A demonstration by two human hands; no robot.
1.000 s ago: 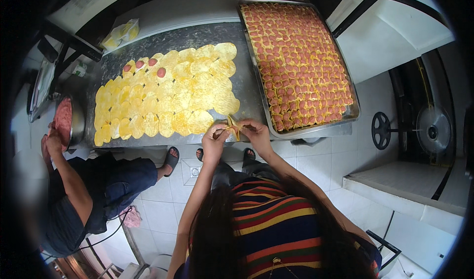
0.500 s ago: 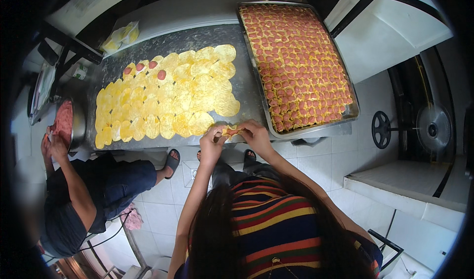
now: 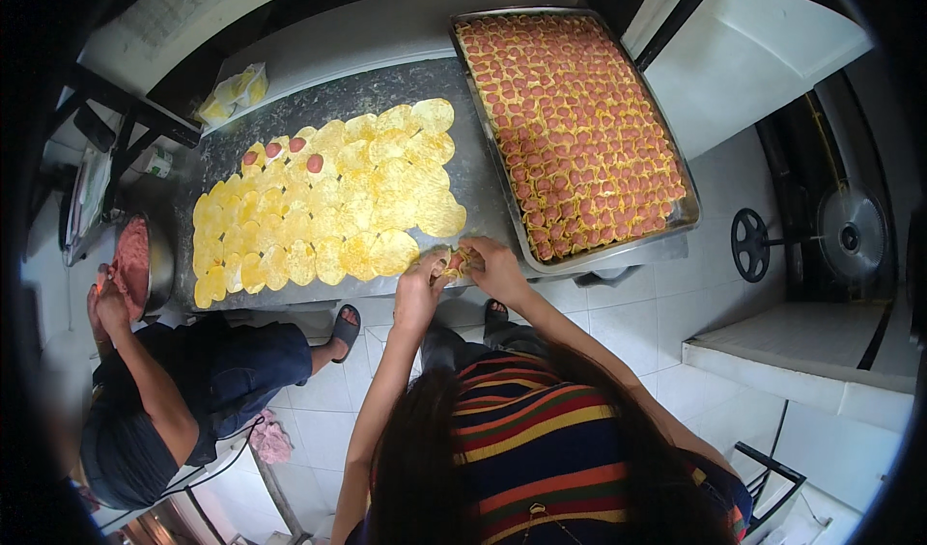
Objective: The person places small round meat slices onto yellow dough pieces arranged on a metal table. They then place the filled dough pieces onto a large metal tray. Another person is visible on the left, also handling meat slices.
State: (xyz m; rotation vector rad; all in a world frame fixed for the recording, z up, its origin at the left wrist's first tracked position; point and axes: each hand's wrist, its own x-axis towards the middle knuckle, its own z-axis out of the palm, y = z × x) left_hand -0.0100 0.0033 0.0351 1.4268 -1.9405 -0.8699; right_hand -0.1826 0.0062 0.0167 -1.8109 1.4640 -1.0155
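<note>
Between the fingertips of both hands, at the table's near edge, is a small filled dumpling (image 3: 454,263) with a yellow wrapper gathered round pink meat filling. My left hand (image 3: 417,282) pinches its left side and my right hand (image 3: 496,269) grips its right side. Just left of my hands, thin round yellow wrappers (image 3: 357,188) lie overlapped in rows on the dark tabletop. Several far-left wrappers carry a lump of pink filling (image 3: 315,164). To the right stands a large metal tray (image 3: 688,224) packed with rows of open-topped dumplings (image 3: 579,130).
At the left, a person (image 3: 145,391) in dark clothes works with both hands at a metal bowl (image 3: 159,265) of pink meat filling (image 3: 131,265). A clear bag (image 3: 235,91) with yellow contents sits at the far-left back. A handwheel (image 3: 749,246) and round metal disc (image 3: 852,236) stand at right.
My fingers have shifted round the dumpling, gathering its wrapper closer about the filling. The whole view has tilted slightly. The person at the left keeps both hands by the bowl.
</note>
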